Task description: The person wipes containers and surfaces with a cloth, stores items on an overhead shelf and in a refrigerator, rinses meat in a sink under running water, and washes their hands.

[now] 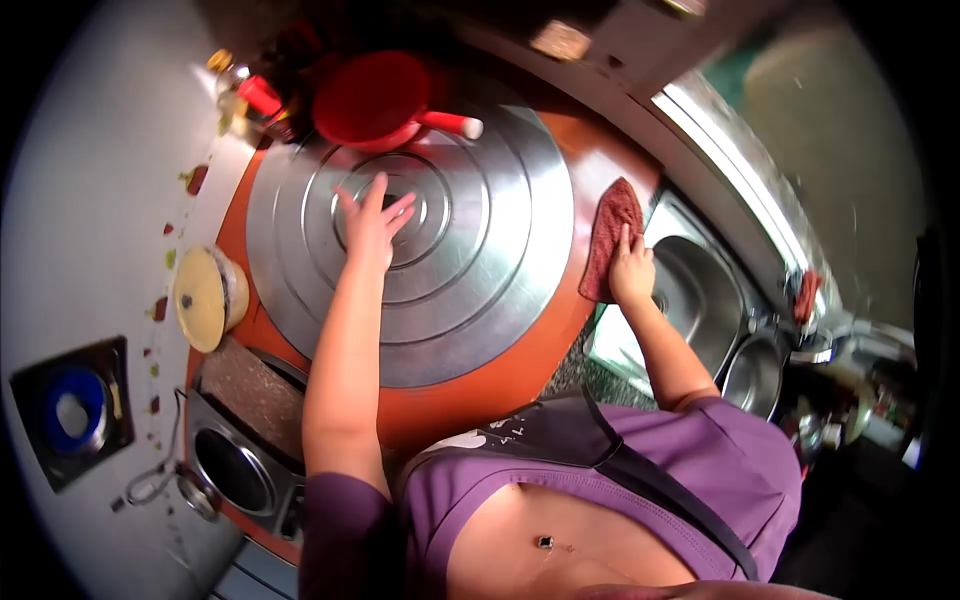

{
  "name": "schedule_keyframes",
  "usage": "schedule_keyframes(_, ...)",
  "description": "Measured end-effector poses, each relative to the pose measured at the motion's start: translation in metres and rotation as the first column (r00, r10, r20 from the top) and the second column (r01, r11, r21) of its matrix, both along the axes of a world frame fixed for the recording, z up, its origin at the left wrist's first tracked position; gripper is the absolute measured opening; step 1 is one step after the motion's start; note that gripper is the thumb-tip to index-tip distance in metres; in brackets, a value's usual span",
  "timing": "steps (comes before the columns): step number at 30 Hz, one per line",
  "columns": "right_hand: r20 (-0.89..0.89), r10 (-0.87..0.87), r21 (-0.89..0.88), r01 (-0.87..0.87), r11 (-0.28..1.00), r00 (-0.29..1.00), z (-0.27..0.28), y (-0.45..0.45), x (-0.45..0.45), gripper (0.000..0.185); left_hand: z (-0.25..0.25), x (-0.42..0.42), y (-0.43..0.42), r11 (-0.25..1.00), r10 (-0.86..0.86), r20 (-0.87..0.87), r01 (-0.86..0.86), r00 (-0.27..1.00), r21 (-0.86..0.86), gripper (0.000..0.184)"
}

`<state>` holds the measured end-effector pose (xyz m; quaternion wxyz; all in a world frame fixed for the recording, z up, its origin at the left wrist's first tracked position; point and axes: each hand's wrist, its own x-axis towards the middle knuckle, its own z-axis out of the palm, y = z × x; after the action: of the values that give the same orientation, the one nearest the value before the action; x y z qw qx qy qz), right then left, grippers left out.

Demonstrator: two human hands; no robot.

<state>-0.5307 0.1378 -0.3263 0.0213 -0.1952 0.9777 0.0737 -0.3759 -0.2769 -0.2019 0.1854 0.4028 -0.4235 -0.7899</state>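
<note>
Brown cloth point(610, 235) lies on the right, beside the sink point(690, 290), the right hand point(632, 270) on it, perhaps steadying it; whether that hand grips, I cannot tell. The left hand point(371, 228) is spread open over the metal disc point(500, 270). Far back, a pan point(370, 98) points its handle point(450, 123) right, probably for reach.

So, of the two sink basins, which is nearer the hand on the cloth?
The larger basin, right beside the right hand on the brownish-red cloth. The smaller, rounder basin sits farther off, toward the picture's lower right.
</note>
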Motion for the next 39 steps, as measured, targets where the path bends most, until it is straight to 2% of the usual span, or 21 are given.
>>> schedule_keyframes(3, 0.241, 0.069, -0.171, -0.027, 0.985, 0.968, 0.041, 0.006, 0.087, 0.061, 0.023, 0.074, 0.066, 0.965, -0.134, 0.096, 0.151, 0.986, -0.213, 0.088)
schedule_keyframes(5, 0.37, 0.178, -0.263, -0.081, 0.961, 0.912, 0.041, 0.018, 0.153, 0.056, 0.028, 0.129, 0.108, 0.952, -0.187, 0.192, 0.226, 0.963, -0.206, 0.081)
schedule_keyframes(7, 0.278, 0.439, -0.351, -0.336, 0.874, 0.854, 0.029, 0.034, 0.215, 0.058, 0.017, 0.183, 0.14, 0.954, -0.214, 0.255, 0.258, 0.943, -0.154, 0.079)
schedule_keyframes(8, 0.118, 0.565, -0.316, -0.508, 0.801, 0.817, 0.026, 0.045, 0.24, 0.056, 0.013, 0.207, 0.154, 0.963, -0.199, 0.294, 0.243, 0.935, -0.119, 0.075)
schedule_keyframes(10, 0.06, 0.541, -0.281, -0.505, 0.816, 0.839, 0.024, 0.076, 0.251, 0.056, 0.008, 0.249, 0.181, 0.977, -0.162, 0.357, 0.202, 0.92, -0.076, 0.067)
schedule_keyframes(12, 0.178, 0.287, -0.208, -0.249, 0.946, 0.941, 0.017, 0.123, 0.251, 0.056, 0.006, 0.283, 0.2, 0.982, -0.162, 0.383, 0.185, 0.91, -0.024, 0.061)
schedule_keyframes(14, 0.15, 0.27, -0.108, -0.255, 0.961, 0.951, 0.022, 0.189, 0.255, 0.058, 0.004, 0.307, 0.213, 0.98, -0.182, 0.312, 0.197, 0.933, -0.017, 0.056)
schedule_keyframes(20, 0.117, -0.1, 0.083, 0.09, 0.992, 0.988, 0.018, 0.355, 0.295, 0.06, 0.011, 0.311, 0.266, 0.955, -0.272, 0.298, 0.295, 0.915, -0.034, 0.046)
schedule_keyframes(21, 0.107, -0.102, 0.078, 0.094, 0.993, 0.989, 0.023, 0.368, 0.295, 0.06, 0.014, 0.311, 0.274, 0.943, -0.312, 0.276, 0.331, 0.909, -0.024, 0.044)
schedule_keyframes(23, 0.295, -0.524, -0.056, 0.562, 0.825, 0.799, 0.043, 0.397, 0.286, 0.046, 0.022, 0.312, 0.29, 0.935, -0.329, 0.262, 0.351, 0.907, -0.041, 0.042)
schedule_keyframes(24, 0.322, -0.593, -0.25, 0.671, 0.698, 0.738, 0.033, 0.42, 0.271, 0.046, 0.023, 0.311, 0.3, 0.928, -0.346, 0.256, 0.37, 0.903, -0.052, 0.041)
schedule_keyframes(26, 0.471, -0.505, -0.652, 0.671, 0.353, 0.723, 0.042, 0.449, 0.23, 0.053, 0.026, 0.314, 0.314, 0.932, -0.339, 0.228, 0.359, 0.913, -0.052, 0.04)
schedule_keyframes(28, 0.231, -0.527, -0.838, 0.442, 0.319, 0.818, 0.045, 0.465, 0.175, 0.06, 0.029, 0.314, 0.326, 0.93, -0.333, 0.264, 0.362, 0.905, -0.065, 0.039)
schedule_keyframes(30, 0.411, -0.507, -0.837, 0.534, 0.118, 0.757, 0.058, 0.471, 0.113, 0.068, 0.028, 0.31, 0.336, 0.939, -0.308, 0.262, 0.337, 0.914, -0.072, 0.038)
schedule_keyframes(31, 0.519, -0.427, -0.846, 0.516, -0.134, 0.74, 0.066, 0.465, 0.085, 0.078, 0.026, 0.307, 0.34, 0.937, -0.31, 0.278, 0.342, 0.909, -0.074, 0.038)
schedule_keyframes(34, 0.66, -0.158, -0.744, 0.611, -0.271, 0.734, 0.078, 0.469, 0.016, 0.087, 0.021, 0.291, 0.355, 0.97, -0.191, 0.283, 0.226, 0.94, -0.095, 0.038)
schedule_keyframes(35, 0.648, -0.143, -0.761, 0.626, -0.171, 0.748, 0.083, 0.466, -0.003, 0.088, 0.019, 0.282, 0.362, 0.959, -0.227, 0.283, 0.265, 0.932, -0.101, 0.04)
schedule_keyframes(36, 0.586, -0.048, -0.8, 0.568, -0.195, 0.809, 0.056, 0.467, -0.023, 0.083, 0.019, 0.277, 0.365, 0.947, -0.254, 0.295, 0.298, 0.921, -0.115, 0.042)
schedule_keyframes(37, 0.422, -0.044, -0.901, 0.424, 0.086, 0.905, -0.009, 0.494, -0.07, 0.077, 0.023, 0.27, 0.371, 0.957, -0.233, 0.279, 0.27, 0.931, -0.102, 0.042)
schedule_keyframes(38, 0.451, -0.162, -0.847, 0.478, 0.233, 0.878, 0.041, 0.461, -0.037, 0.072, 0.023, 0.256, 0.381, 0.961, -0.234, 0.264, 0.263, 0.936, -0.08, 0.041)
schedule_keyframes(39, 0.328, -0.282, -0.794, 0.425, 0.435, 0.902, 0.005, 0.467, -0.048, 0.07, 0.015, 0.245, 0.385, 0.967, -0.225, 0.249, 0.247, 0.942, -0.062, 0.041)
